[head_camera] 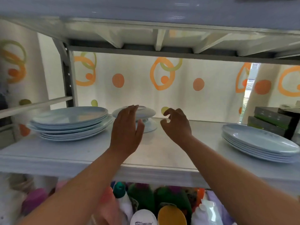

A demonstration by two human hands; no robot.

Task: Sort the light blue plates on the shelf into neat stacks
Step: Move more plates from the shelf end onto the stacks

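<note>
Reaching both hands toward the small upturned dishes at the back of the shelf.

Left hand is spread flat and empty in front of the two upturned dishes, right hand loosely curled beside them, its grip holding nothing; likely they flank the pair to lift it together. Big plates sit stacked unevenly at left, oval plates at right, on the shelf.
</note>
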